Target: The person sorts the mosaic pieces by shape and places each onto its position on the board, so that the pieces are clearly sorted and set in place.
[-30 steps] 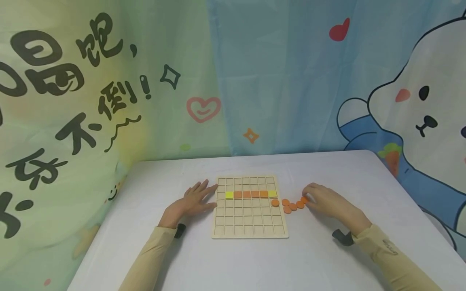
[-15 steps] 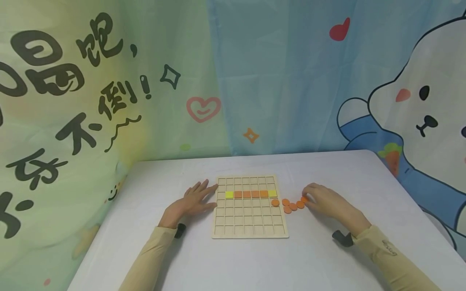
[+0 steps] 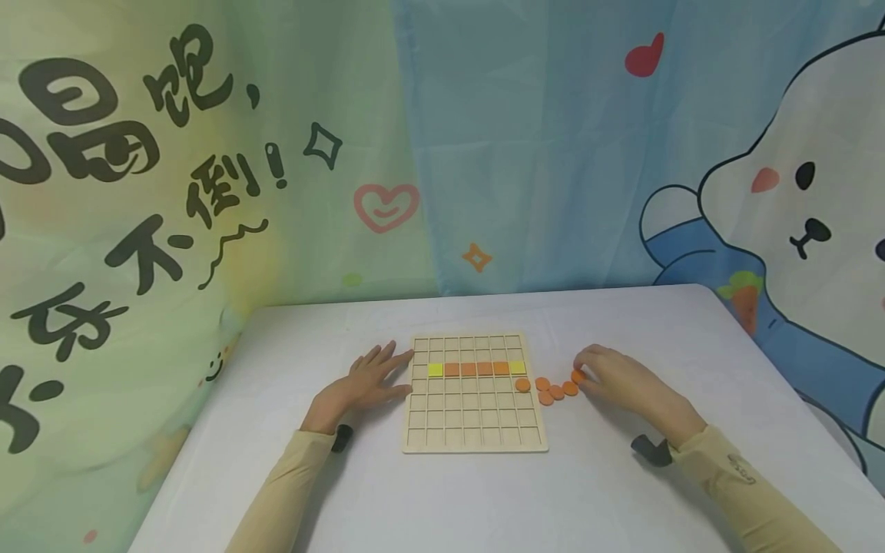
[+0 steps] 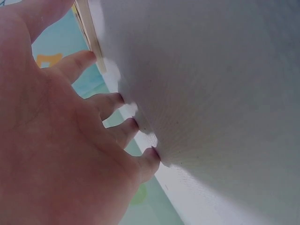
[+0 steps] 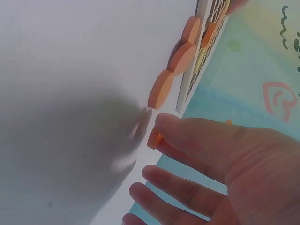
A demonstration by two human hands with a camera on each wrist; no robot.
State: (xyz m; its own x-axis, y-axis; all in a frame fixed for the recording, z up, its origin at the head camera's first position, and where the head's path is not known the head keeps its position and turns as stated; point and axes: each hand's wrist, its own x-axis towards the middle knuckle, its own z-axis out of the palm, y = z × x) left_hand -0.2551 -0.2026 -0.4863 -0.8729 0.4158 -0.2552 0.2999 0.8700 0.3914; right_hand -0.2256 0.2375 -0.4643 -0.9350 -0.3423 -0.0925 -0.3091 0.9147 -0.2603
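Observation:
In the head view, a pale wooden grid board lies on the table. My left hand rests at its left edge, fingers spread, with thumb and index finger touching it. One row holds a yellow square, several orange squares and another yellow square. A loose orange disc lies on the board near its right edge. Between thumb and index finger, my right hand pinches another orange disc, partly hidden by the thumb in the right wrist view.
Several orange discs lie clustered between the board and my right hand. White cloth covers the table. A printed curtain hangs behind its far edge. Dark straps show at the wrists.
My right hand has risen very slightly with the pinched disc, which now stands a little apart from the disc beside it. The left hand and the board have stayed put.

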